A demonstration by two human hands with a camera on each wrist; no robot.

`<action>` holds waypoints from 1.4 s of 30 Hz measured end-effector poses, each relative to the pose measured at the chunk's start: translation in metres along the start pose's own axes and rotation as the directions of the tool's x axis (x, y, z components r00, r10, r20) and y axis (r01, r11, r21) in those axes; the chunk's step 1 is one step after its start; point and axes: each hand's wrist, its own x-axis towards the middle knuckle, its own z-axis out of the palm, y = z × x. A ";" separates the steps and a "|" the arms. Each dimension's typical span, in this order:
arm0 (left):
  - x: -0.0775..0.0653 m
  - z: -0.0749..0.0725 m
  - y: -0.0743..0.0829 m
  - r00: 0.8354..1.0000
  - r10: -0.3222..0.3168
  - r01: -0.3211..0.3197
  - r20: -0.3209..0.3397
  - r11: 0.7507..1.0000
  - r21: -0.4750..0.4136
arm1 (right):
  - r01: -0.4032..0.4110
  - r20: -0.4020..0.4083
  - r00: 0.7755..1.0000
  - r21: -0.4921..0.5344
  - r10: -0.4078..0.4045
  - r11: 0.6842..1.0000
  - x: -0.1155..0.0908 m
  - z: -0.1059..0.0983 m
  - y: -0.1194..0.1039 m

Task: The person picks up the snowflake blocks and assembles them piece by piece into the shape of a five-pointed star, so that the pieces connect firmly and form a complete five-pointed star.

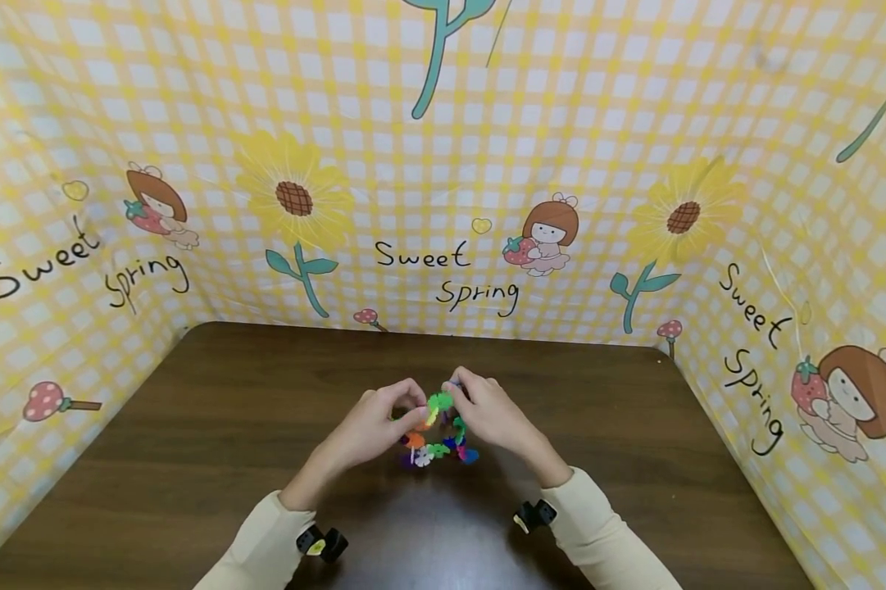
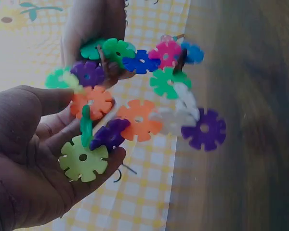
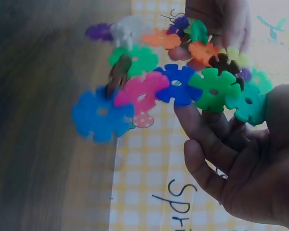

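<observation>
A ring of notched plastic flower discs [image 1: 439, 401], slotted into one another, hangs between both hands over the table. My left hand [image 1: 365, 426] pinches the ring's left side; in the left wrist view its thumb is at an orange disc [image 2: 100, 96], with a pale yellow-green disc [image 2: 72, 166] near the fingers. On the other side my right hand [image 1: 494, 410] pinches a teal disc [image 3: 242, 111] beside a green one [image 3: 204, 82]. Blue, pink, white and purple discs make up the lower part, where a light blue disc [image 3: 86, 115] and a purple disc [image 2: 216, 132] stick outward.
The dark brown wooden table [image 1: 192, 459] lies beneath the hands. A yellow-and-white checked cloth [image 1: 428, 180] with printed flowers and figures walls it in at the back and both sides. Small black cameras [image 1: 534, 516] sit at both wrists.
</observation>
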 end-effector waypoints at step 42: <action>-0.002 0.009 0.005 0.982 0.156 -0.150 0.107 0.987 -0.059 | 0.121 0.122 0.985 -0.014 -0.119 0.993 -0.022 -0.024 0.006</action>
